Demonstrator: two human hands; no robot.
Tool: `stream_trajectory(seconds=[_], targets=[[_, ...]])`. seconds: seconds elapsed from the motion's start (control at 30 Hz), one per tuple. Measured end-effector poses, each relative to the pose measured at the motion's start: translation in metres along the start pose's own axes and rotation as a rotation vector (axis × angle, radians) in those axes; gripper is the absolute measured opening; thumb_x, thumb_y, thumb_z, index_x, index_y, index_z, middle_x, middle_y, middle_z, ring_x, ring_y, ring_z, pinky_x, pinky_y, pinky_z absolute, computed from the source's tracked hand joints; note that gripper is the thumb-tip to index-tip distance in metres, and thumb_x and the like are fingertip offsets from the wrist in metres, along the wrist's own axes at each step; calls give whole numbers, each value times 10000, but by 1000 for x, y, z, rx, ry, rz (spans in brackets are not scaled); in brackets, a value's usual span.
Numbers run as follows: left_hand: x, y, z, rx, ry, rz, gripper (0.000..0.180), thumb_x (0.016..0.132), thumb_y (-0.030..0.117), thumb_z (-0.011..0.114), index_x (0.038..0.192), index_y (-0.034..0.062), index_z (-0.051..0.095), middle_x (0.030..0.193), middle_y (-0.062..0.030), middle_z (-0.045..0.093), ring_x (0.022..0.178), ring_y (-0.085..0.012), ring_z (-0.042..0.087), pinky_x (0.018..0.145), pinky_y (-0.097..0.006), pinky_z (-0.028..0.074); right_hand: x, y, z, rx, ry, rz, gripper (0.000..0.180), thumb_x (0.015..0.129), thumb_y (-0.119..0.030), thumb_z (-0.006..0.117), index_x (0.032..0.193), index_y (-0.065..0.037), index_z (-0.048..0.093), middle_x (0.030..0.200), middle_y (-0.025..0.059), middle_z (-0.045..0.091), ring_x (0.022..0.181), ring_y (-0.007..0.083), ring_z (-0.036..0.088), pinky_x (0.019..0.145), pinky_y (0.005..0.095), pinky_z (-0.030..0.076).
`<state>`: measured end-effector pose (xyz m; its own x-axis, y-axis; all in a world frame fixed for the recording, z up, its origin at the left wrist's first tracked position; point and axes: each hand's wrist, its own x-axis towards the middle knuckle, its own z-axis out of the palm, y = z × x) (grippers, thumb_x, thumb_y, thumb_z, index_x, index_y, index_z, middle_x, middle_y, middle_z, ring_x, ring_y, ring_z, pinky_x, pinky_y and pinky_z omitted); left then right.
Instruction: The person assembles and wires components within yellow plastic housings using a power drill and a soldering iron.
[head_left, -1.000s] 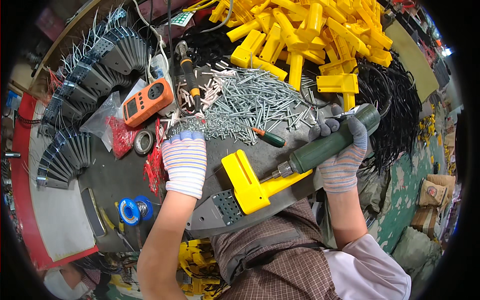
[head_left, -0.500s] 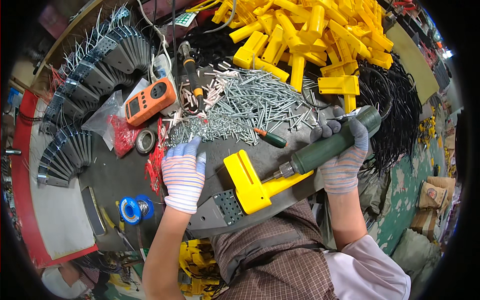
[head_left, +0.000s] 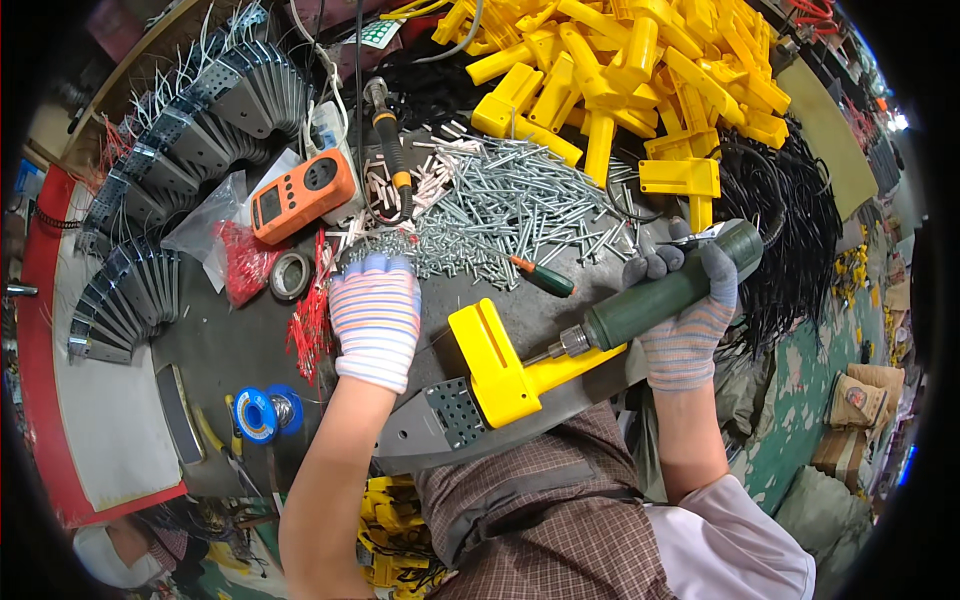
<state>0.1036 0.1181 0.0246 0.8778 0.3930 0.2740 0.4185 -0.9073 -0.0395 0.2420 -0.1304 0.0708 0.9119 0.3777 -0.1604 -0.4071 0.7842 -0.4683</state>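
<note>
My left hand (head_left: pixel 375 322), in a striped glove, reaches to the near edge of a heap of small screws (head_left: pixel 440 250). Its fingers are drawn together and bent down, and the tips are hidden, so what they pinch cannot be seen. My right hand (head_left: pixel 692 335) is wrapped round a green electric screwdriver (head_left: pixel 650 298). A small shiny metal tool (head_left: pixel 694 236) also sticks out by its fingers. The screwdriver's bit points left to a yellow plastic housing (head_left: pixel 492 362), over its handle. A grey metal piece with a perforated plate (head_left: pixel 452 412) adjoins the housing at the table's near edge.
Long screws (head_left: pixel 540 190) are heaped beyond a green-handled screwdriver (head_left: pixel 545 278). Yellow housings (head_left: pixel 620 80) pile up at the back, with black cables (head_left: pixel 785 230) to the right. Leftward are an orange meter (head_left: pixel 303 196), a solder spool (head_left: pixel 258 415) and rows of metal pieces (head_left: pixel 130 300).
My left hand has moved forward a little, and its fingers have bent down into the small screws. My right hand, the electric screwdriver and the yellow housing have stayed nearly where they were.
</note>
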Motion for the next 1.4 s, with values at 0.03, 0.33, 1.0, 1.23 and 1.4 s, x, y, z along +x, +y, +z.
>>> stream_trajectory(seconds=[0.03, 0.33, 1.0, 1.23, 1.4], targets=[[-4, 6, -5, -194, -49, -90, 138, 794, 191, 659, 869, 77, 636, 871, -123, 617, 831, -319, 597, 743, -431, 464, 1, -3, -2, -1, 8, -10, 399, 788, -250, 675, 1084, -14, 551, 737, 42, 564, 671, 198, 574, 758, 376, 508], [-128, 65, -35, -663, 286, -317, 116, 827, 111, 659, 916, 48, 617, 956, -115, 604, 990, -308, 562, 898, -424, 439, 0, -4, -1, 14, -1, -5, 436, 785, -240, 677, 1123, 3, 550, 754, 51, 586, 688, 205, 591, 775, 383, 510], [-118, 73, -28, -594, 324, -268, 99, 815, 162, 683, 853, 80, 643, 920, -90, 634, 931, -308, 585, 885, -452, 448, -2, -5, -9, 45, -46, 1, 312, 776, -238, 676, 1001, -49, 568, 724, 45, 589, 655, 193, 569, 771, 394, 492], [-117, 72, -29, -584, 288, -290, 105, 808, 156, 674, 881, 82, 665, 941, -91, 634, 940, -299, 584, 873, -428, 453, -2, -1, -7, 58, -2, -8, 297, 782, -231, 668, 992, -49, 564, 721, 45, 588, 632, 194, 558, 756, 382, 494], [-116, 70, -31, -573, 273, -275, 110, 800, 156, 669, 888, 90, 673, 945, -91, 630, 931, -296, 581, 856, -423, 454, 0, 2, -6, 57, -6, 2, 285, 784, -229, 663, 988, -61, 559, 707, 37, 574, 630, 185, 556, 739, 364, 496]])
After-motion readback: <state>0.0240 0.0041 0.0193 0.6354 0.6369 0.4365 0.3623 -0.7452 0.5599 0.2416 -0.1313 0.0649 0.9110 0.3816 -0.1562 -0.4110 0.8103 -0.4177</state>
